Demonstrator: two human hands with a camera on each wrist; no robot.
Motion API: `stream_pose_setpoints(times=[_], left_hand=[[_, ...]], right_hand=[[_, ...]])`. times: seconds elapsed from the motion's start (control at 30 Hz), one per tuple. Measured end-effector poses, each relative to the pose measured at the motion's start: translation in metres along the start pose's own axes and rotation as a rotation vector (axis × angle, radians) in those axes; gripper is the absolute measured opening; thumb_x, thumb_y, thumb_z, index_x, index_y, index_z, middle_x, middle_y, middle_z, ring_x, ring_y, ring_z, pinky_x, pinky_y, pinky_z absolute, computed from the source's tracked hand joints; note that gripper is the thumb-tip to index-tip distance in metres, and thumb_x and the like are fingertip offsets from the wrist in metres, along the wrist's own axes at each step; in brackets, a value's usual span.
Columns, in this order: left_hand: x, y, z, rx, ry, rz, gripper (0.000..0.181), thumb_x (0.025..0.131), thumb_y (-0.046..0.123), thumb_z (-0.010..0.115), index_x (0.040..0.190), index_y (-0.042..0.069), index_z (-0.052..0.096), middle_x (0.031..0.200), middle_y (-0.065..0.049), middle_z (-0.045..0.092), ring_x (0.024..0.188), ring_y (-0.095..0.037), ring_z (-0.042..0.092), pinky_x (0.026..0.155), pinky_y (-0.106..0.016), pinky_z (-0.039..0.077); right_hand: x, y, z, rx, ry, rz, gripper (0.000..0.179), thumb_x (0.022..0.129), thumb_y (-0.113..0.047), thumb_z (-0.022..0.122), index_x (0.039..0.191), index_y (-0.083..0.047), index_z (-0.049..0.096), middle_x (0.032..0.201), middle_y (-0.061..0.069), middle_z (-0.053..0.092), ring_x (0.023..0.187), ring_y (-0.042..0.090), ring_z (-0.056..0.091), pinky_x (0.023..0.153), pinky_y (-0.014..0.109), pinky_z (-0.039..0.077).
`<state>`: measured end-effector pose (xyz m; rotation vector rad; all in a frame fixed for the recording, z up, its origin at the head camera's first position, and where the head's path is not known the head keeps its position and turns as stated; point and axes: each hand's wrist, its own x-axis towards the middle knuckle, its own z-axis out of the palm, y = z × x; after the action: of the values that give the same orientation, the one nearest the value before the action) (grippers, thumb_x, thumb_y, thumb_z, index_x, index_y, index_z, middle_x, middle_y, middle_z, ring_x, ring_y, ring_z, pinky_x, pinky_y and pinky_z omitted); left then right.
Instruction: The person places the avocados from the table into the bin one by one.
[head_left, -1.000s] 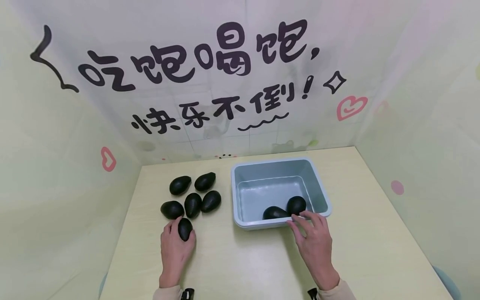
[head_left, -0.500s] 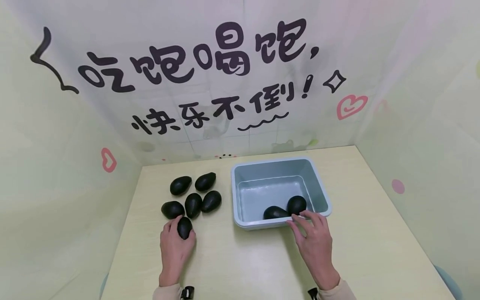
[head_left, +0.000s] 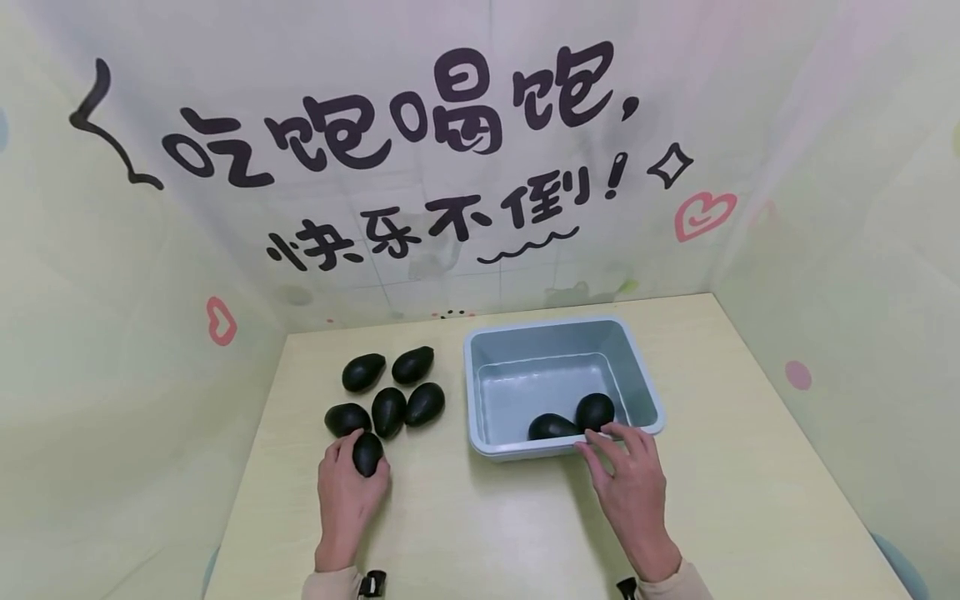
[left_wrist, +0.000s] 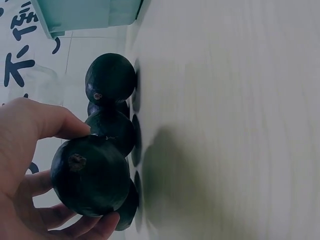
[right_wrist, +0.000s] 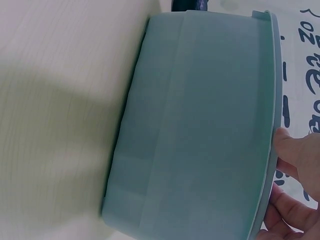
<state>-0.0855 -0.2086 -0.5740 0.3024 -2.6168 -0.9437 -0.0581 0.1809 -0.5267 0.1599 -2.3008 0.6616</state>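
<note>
My left hand grips a dark green avocado, thumb on one side and fingers round the other. In the left wrist view this avocado is held off the table, its stem end facing the camera. Just beyond it lie several more avocados, among them one avocado right by my fingertips. On the right, my right hand pinches the near rim of a light blue plastic bin. The right wrist view has the thumb and curled fingers at the rim of the bin. Two avocados lie inside, near its front wall.
The pale wooden table is enclosed by printed curtains at the back and both sides. Behind the front avocados lie two more, one avocado closest to the bin's left side.
The avocado in my left hand has shifted very slightly up and left, against the ones lying still. My right hand stays on the bin's rim, and the bin has not moved.
</note>
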Motion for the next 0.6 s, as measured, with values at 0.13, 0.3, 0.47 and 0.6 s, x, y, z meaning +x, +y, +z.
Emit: stream_pose_setpoints(times=[0.13,0.3,0.47,0.6], left_hand=[[0.0029,0.0027,-0.0014,-0.004,0.004,0.022,0.055,0.084,0.011,0.078,0.136,0.000,0.067,0.135,-0.031,0.061,0.119,-0.057,0.057,0.098,-0.066,0.047],[0.0054,0.0063,-0.0049,-0.008,0.010,0.039,0.055,0.082,0.010,0.078,0.135,-0.001,0.067,0.135,-0.030,0.062,0.119,-0.056,0.057,0.097,-0.065,0.047],[0.0069,0.0093,-0.0078,-0.016,0.008,0.047,0.055,0.082,0.010,0.078,0.135,-0.001,0.067,0.135,-0.029,0.062,0.120,-0.055,0.058,0.098,-0.065,0.047],[0.0081,0.0104,-0.0092,-0.021,0.010,0.051,0.054,0.083,0.010,0.077,0.135,0.000,0.067,0.135,-0.029,0.062,0.119,-0.055,0.058,0.097,-0.065,0.046]], right_hand=[[-0.0004,0.0004,0.0002,-0.001,0.001,-0.002,0.028,0.072,-0.011,0.097,0.098,-0.008,0.086,0.101,0.014,0.074,0.098,0.037,0.064,0.071,0.050,0.061],[-0.0008,-0.0002,-0.0001,-0.003,-0.006,0.000,0.028,0.072,-0.011,0.097,0.098,-0.008,0.086,0.101,0.014,0.074,0.099,0.036,0.064,0.070,0.050,0.061],[-0.0002,-0.0007,-0.0006,0.004,-0.009,0.001,0.029,0.071,-0.010,0.096,0.099,-0.008,0.086,0.102,0.013,0.074,0.099,0.036,0.064,0.071,0.050,0.060],[-0.0002,-0.0007,0.0000,-0.004,-0.007,-0.002,0.029,0.072,-0.010,0.096,0.099,-0.008,0.086,0.102,0.013,0.074,0.099,0.036,0.064,0.071,0.050,0.060]])
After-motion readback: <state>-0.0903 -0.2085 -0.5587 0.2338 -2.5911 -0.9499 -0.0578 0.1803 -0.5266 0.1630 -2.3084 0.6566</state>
